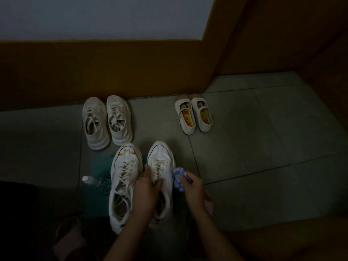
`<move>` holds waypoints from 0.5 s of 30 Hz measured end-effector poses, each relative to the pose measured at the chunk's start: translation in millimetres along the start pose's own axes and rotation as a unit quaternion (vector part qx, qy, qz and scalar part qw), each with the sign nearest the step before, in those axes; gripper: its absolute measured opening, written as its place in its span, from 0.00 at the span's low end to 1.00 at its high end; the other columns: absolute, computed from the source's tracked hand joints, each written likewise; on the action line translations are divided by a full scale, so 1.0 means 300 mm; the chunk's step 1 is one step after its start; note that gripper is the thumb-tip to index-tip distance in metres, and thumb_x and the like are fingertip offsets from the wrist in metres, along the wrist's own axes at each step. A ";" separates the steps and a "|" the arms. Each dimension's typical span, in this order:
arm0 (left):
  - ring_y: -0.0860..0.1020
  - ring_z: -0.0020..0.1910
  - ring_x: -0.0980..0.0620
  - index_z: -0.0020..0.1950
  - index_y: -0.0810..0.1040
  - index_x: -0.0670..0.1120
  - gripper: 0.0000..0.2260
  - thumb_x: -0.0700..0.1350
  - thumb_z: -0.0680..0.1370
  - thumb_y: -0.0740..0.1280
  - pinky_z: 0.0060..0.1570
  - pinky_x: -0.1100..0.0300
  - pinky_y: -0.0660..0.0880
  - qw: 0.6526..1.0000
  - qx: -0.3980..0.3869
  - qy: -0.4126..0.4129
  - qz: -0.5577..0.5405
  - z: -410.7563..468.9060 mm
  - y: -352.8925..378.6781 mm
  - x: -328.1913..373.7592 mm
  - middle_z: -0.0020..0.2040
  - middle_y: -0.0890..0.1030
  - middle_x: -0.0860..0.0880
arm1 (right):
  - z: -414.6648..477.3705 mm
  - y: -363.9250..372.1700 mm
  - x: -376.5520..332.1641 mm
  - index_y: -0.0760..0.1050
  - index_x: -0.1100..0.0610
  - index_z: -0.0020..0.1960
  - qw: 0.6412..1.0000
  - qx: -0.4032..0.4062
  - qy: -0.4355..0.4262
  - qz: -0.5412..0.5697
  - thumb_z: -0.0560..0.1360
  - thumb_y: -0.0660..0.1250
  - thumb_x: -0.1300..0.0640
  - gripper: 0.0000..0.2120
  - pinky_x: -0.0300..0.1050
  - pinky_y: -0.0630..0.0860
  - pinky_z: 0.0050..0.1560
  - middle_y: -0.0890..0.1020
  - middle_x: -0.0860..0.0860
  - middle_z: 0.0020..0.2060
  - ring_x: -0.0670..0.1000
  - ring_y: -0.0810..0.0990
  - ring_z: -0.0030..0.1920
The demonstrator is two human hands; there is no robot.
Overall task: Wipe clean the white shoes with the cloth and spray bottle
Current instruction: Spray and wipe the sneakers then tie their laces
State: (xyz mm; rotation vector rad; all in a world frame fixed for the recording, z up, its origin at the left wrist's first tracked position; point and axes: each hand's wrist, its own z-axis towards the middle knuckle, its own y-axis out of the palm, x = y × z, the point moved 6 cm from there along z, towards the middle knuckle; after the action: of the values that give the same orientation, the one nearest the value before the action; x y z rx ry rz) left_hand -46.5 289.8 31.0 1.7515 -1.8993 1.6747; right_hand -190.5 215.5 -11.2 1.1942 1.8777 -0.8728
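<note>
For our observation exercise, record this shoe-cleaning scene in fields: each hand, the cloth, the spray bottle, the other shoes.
Left hand: grips one white sneaker at its laces
Right hand: holds blue-and-white cloth against that sneaker's side
Spray bottle: on floor, left of the other white sneaker, untouched
Other pairs: beige sneakers back left; strap shoes back right

white shoes (124, 166): side by side | cloth (178, 178): blue-white, bunched against right shoe | spray bottle (88, 180): just left

the room is dim. the floor (254, 132) has grey-green tiles with dark joints. the wall (94, 16) is pale above a brown lower band (94, 72).
</note>
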 end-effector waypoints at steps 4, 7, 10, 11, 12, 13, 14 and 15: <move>0.69 0.67 0.42 0.75 0.57 0.40 0.29 0.46 0.77 0.64 0.66 0.55 0.64 1.000 0.003 -0.001 0.000 -0.002 -0.001 0.003 0.68 0.70 0.38 | 0.158 -0.029 -0.152 0.78 0.65 0.42 0.996 0.057 -0.069 0.012 0.73 0.68 0.64 0.05 0.40 0.71 0.34 0.77 0.57 0.35 0.52 0.75 0.36; 0.71 0.65 0.41 0.75 0.57 0.40 0.29 0.46 0.77 0.64 0.64 0.55 0.66 1.000 0.000 0.002 0.007 0.001 0.001 0.002 0.67 0.72 0.37 | 0.262 0.029 -0.274 0.72 0.53 0.30 0.989 0.056 -0.133 -0.045 0.72 0.70 0.62 0.14 0.43 0.65 0.35 0.71 0.49 0.26 0.48 0.69 0.32; 0.72 0.65 0.42 0.75 0.56 0.40 0.30 0.46 0.77 0.64 0.63 0.57 0.66 1.000 -0.001 -0.001 0.005 0.002 0.001 0.003 0.66 0.73 0.37 | 0.321 0.117 -0.267 0.72 0.52 0.31 0.984 0.015 -0.141 -0.107 0.72 0.69 0.61 0.14 0.48 0.67 0.35 0.70 0.46 0.26 0.48 0.69 0.31; 0.71 0.65 0.42 0.75 0.56 0.40 0.30 0.46 0.78 0.64 0.64 0.57 0.66 1.000 0.000 0.000 0.006 0.001 0.002 0.003 0.67 0.72 0.37 | 0.328 0.138 -0.245 0.78 0.53 0.36 0.984 0.001 -0.135 -0.117 0.73 0.69 0.61 0.08 0.51 0.72 0.38 0.75 0.47 0.29 0.49 0.74 0.34; 0.70 0.67 0.43 0.75 0.56 0.40 0.30 0.47 0.78 0.64 0.65 0.57 0.65 1.000 0.002 0.002 0.007 0.002 0.001 0.005 0.68 0.71 0.38 | 0.333 0.151 -0.218 0.81 0.56 0.42 0.983 -0.006 -0.135 -0.123 0.73 0.68 0.60 0.03 0.53 0.75 0.42 0.79 0.48 0.33 0.50 0.77 0.37; 0.69 0.68 0.43 0.75 0.56 0.40 0.30 0.47 0.78 0.64 0.66 0.56 0.64 1.000 0.003 0.004 0.008 0.003 0.002 0.005 0.69 0.70 0.38 | 0.336 0.159 -0.194 0.82 0.57 0.48 0.982 -0.010 -0.134 -0.134 0.73 0.68 0.59 0.06 0.55 0.77 0.46 0.82 0.49 0.38 0.51 0.79 0.41; 0.68 0.69 0.43 0.75 0.56 0.40 0.30 0.47 0.78 0.64 0.67 0.56 0.64 1.000 0.004 0.005 0.009 0.003 0.002 0.005 0.70 0.69 0.39 | 0.332 0.163 -0.183 0.81 0.58 0.52 0.980 -0.013 -0.134 -0.149 0.74 0.67 0.59 0.09 0.56 0.78 0.49 0.83 0.52 0.43 0.53 0.81 0.45; 0.68 0.69 0.43 0.75 0.57 0.40 0.29 0.47 0.78 0.64 0.67 0.55 0.63 1.000 0.006 0.006 0.009 0.004 0.002 0.005 0.70 0.68 0.39 | 0.323 0.164 -0.182 0.81 0.58 0.54 0.978 -0.013 -0.133 -0.159 0.74 0.67 0.60 0.10 0.57 0.78 0.51 0.83 0.53 0.46 0.54 0.81 0.47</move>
State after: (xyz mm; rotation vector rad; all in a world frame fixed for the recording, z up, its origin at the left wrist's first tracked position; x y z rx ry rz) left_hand -46.8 287.9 31.1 1.7304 -1.9100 1.7008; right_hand -107.2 127.6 -20.7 0.7256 1.8762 -1.1160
